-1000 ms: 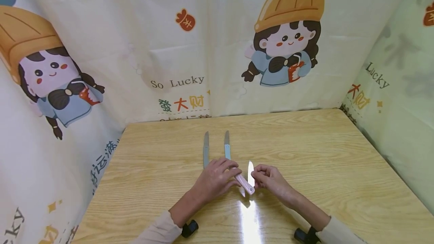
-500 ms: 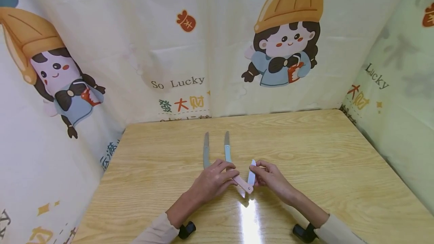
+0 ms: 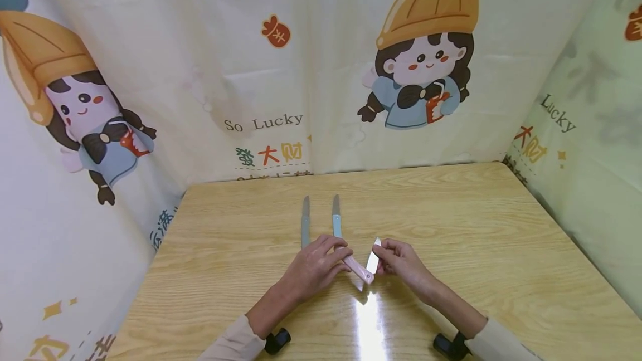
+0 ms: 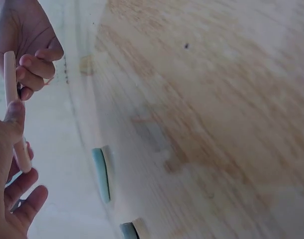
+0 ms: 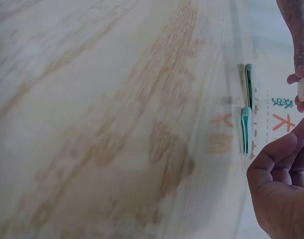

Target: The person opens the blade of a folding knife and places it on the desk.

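Observation:
A folding knife (image 3: 357, 268) with a pink handle is held over the table, its shiny blade (image 3: 373, 261) swung partway out at an angle to the handle. My left hand (image 3: 315, 265) grips the handle between thumb and fingers. On the other side, my right hand (image 3: 405, 267) pinches the blade near its tip. The left wrist view shows the pink handle edge-on under my left thumb, with the right hand beyond it. Past my left hand lie a grey-green knife (image 3: 305, 230) and a light blue knife (image 3: 336, 224), both unfolded, blades pointing away; the left hand overlaps their near ends.
The wooden table (image 3: 451, 210) reaches back to a printed cloth curtain (image 3: 341, 144) along its far edge. More cloth hangs at both sides. A bright light reflection shows on the tabletop in front of the hands.
The knife's blade has tipped to the right, widening its angle to the handle, and my right fingers have moved slightly right with it. My left hand keeps its grip on the handle.

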A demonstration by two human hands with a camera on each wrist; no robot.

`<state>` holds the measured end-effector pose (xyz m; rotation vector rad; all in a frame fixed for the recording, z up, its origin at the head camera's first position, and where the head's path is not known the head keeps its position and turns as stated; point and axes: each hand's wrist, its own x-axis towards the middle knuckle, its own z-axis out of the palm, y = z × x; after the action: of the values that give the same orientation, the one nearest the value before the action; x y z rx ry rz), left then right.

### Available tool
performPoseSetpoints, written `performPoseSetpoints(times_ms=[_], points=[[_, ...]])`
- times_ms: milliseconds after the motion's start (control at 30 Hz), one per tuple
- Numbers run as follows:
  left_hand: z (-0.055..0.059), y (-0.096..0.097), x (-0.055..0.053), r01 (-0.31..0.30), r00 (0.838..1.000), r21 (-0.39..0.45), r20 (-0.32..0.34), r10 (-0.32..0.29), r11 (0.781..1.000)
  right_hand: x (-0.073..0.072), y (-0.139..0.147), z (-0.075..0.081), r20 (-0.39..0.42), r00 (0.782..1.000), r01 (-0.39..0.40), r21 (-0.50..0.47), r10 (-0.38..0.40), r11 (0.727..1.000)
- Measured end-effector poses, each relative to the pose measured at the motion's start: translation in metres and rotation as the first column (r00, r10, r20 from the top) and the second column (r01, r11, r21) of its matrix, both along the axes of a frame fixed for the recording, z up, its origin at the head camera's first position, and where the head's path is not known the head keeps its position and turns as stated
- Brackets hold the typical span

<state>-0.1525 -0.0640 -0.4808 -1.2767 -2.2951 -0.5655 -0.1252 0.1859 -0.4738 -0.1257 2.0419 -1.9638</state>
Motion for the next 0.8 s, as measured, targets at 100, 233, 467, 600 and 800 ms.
performPoseSetpoints(times_ms=[100,233,467,600,800], points=[[-0.0012,0.0005,0.0005,-0.033,0.999,0.001,-0.019,0.033,0.999,0.0001,0.002,-0.0008,0.01,1.0,0.024,-0.01,-0.024,1.0],[-0.0027,0.0014,0.0018,-0.079,0.996,-0.008,-0.041,0.079,0.997,-0.0003,0.0051,-0.0026,0.012,0.999,0.05,-0.013,-0.05,0.999],[-0.0044,0.0005,0.0045,-0.106,0.992,-0.037,-0.068,0.103,0.994,-0.0019,0.0067,-0.0073,0.012,0.998,0.069,-0.021,-0.068,0.997],[-0.0054,-0.0005,0.0058,-0.122,0.989,-0.029,-0.091,0.119,0.992,-0.0028,0.0058,-0.0063,0.018,0.995,0.095,-0.021,-0.094,0.995],[-0.0087,-0.0004,0.0079,-0.146,0.984,-0.015,-0.107,0.144,0.989,-0.0022,0.0061,-0.0078,0.03,0.991,0.131,-0.005,-0.131,0.991]])
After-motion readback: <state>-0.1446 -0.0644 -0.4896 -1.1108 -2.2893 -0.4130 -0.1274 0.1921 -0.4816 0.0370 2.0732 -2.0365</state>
